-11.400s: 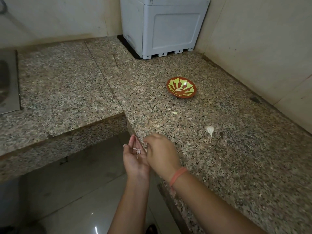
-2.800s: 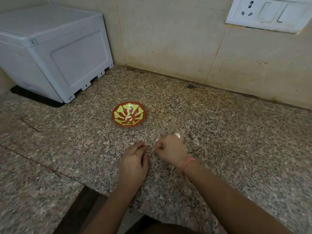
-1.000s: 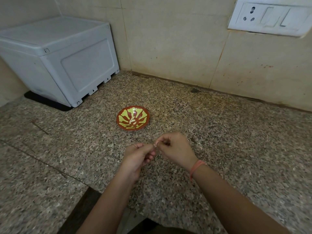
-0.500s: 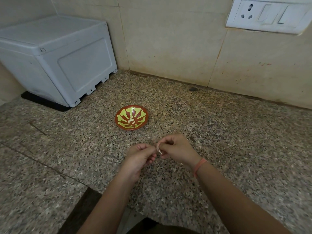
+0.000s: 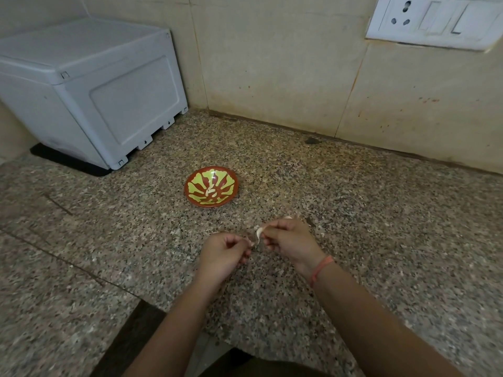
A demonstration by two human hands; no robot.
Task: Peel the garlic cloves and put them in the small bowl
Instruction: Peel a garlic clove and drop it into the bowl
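A small red bowl (image 5: 230, 178) with a yellow-green leaf pattern sits on the granite counter (image 5: 381, 240) and holds a few peeled white cloves (image 5: 211, 192). In front of it, above the counter, my right hand (image 5: 290, 240) pinches a white garlic clove (image 5: 259, 231) with a strip of skin hanging from it. My left hand (image 5: 224, 253) is just to the left, fingers curled, pinching the loose end of that skin. Another bit of white garlic (image 5: 288, 217) shows just behind my right hand.
A grey plastic box (image 5: 89, 85) stands on a black mat at the back left. A tiled wall with a white switch plate (image 5: 435, 20) runs behind the counter. The counter's front edge drops off below my forearms, near a seam to the lower left.
My hands have drawn slightly apart, and a strip of skin now hangs from the clove. Earlier my hands moved from the counter's edge to in front of the bowl.
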